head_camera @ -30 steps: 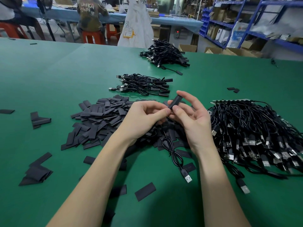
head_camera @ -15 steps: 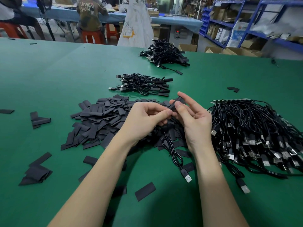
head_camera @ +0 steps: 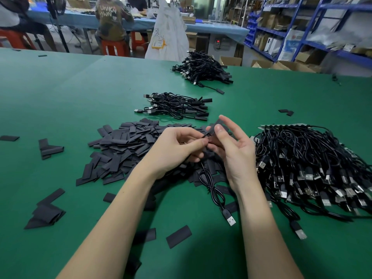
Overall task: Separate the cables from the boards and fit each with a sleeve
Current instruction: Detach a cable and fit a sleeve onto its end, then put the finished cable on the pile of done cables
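We hold one cable (head_camera: 211, 184) above the green counter (head_camera: 80, 93): the left hand (head_camera: 177, 150) pinches its near end between thumb and forefinger, while the right hand (head_camera: 231, 146) pinches a flat black sleeve (head_camera: 218, 124) between thumb and forefinger, its other fingers (head_camera: 234, 128) loosely spread. The sleeve appears to sit at the cable's tip, though how far it has gone on cannot be told. The cable's slack loops down onto the counter and ends in a USB plug (head_camera: 231, 220).

Progress, as we judge it: two finished bundles, a near one (head_camera: 177, 106) and a far one (head_camera: 203, 69), lie beyond the hands with sleeves on their ends. To our right a large heap of unsleeved cables (head_camera: 314, 164) remains, some seemingly attached to a pale board (head_camera: 281, 125) at its far edge; most of the work appears ahead.

A broad pile of loose sleeves (head_camera: 124, 146) lies just behind the hands, with strays (head_camera: 178, 236) scattered nearer us. The tangled heap may snag when we draw the next cable. Seated people, shelves and cartons occupy the background.
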`<move>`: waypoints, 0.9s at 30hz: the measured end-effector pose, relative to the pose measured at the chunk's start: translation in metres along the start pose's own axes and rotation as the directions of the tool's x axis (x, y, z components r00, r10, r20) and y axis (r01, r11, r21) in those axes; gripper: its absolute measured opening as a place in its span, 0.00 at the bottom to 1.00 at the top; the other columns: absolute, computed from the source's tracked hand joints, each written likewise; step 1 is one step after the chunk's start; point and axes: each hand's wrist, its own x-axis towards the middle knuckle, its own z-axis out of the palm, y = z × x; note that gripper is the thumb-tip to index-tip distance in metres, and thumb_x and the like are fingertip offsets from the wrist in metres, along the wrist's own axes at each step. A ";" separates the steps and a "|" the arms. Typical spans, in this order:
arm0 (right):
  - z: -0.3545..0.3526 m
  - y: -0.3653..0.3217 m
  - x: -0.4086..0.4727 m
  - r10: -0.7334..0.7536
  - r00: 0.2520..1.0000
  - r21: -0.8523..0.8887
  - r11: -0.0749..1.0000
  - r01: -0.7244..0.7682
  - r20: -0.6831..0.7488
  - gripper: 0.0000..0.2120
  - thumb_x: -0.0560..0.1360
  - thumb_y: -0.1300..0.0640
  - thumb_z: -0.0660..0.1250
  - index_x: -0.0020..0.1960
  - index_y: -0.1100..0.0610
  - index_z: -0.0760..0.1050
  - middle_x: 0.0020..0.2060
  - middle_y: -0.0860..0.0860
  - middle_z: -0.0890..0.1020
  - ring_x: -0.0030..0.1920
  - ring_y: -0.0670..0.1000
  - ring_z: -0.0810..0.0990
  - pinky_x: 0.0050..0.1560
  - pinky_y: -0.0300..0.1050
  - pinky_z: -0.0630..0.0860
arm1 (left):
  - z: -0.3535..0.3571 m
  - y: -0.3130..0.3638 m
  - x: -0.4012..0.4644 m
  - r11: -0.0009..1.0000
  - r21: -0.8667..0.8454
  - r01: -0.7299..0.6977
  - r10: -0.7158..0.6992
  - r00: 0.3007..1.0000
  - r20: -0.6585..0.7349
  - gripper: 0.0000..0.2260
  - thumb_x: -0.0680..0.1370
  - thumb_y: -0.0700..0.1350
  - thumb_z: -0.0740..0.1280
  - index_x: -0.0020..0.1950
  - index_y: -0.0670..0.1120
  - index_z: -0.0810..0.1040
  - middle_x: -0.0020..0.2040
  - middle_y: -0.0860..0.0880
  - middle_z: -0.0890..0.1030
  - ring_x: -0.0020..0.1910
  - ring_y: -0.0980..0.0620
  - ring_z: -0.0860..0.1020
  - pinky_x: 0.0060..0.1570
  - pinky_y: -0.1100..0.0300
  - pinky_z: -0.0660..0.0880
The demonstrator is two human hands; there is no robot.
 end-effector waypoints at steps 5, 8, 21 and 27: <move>0.000 -0.007 -0.002 0.167 0.983 -0.057 0.985 -0.163 0.081 0.21 0.76 0.40 0.65 0.60 0.54 0.80 0.52 0.56 0.87 0.46 0.53 0.84 0.42 0.42 0.81 | -0.008 0.013 0.002 1.000 0.012 -0.009 0.010 0.999 -0.038 0.04 0.78 0.41 0.72 0.51 0.42 0.85 0.41 0.41 0.85 0.32 0.49 0.80 0.34 0.59 0.80; 0.004 -0.010 -0.008 0.241 0.939 -0.110 0.969 -0.221 0.244 0.20 0.77 0.40 0.64 0.60 0.52 0.81 0.51 0.54 0.87 0.48 0.52 0.85 0.46 0.44 0.82 | -0.008 0.024 0.006 0.999 -0.019 -0.041 0.040 0.997 -0.065 0.02 0.78 0.42 0.73 0.48 0.45 0.86 0.39 0.44 0.86 0.29 0.53 0.80 0.32 0.63 0.78; 0.016 -0.006 -0.016 0.262 0.889 -0.298 0.943 -0.152 0.376 0.16 0.74 0.52 0.71 0.60 0.56 0.81 0.50 0.57 0.87 0.45 0.51 0.84 0.42 0.40 0.81 | -0.016 0.091 0.057 0.979 0.166 -0.121 0.157 0.962 -0.222 0.05 0.79 0.45 0.73 0.46 0.46 0.84 0.28 0.52 0.82 0.23 0.55 0.77 0.27 0.64 0.76; 0.008 -0.005 -0.011 0.173 0.956 -0.246 0.963 -0.114 0.237 0.12 0.74 0.48 0.68 0.52 0.52 0.85 0.46 0.55 0.88 0.42 0.49 0.83 0.38 0.39 0.78 | -0.032 0.086 0.132 0.744 0.660 -0.102 0.320 0.922 -0.218 0.04 0.78 0.51 0.72 0.45 0.53 0.86 0.41 0.52 0.85 0.39 0.54 0.81 0.45 0.60 0.80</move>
